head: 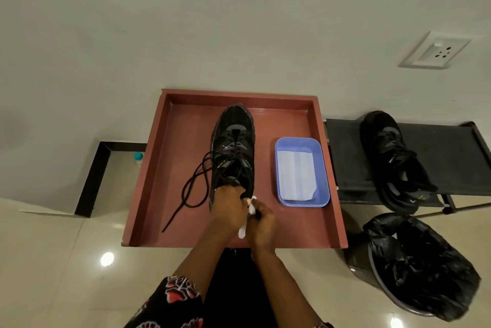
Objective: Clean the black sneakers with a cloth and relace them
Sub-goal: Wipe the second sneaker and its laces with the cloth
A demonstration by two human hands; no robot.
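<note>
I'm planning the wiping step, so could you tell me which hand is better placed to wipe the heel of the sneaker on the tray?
The right hand, probably: it already grips the white cloth beside the heel, while the left hand holds the sneaker steady.

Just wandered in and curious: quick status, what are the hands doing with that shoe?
Left hand grips heel of sneaker on red tray. Right hand pinches white cloth at heel. Lace loose, trailing left. Nothing in the way.
</note>
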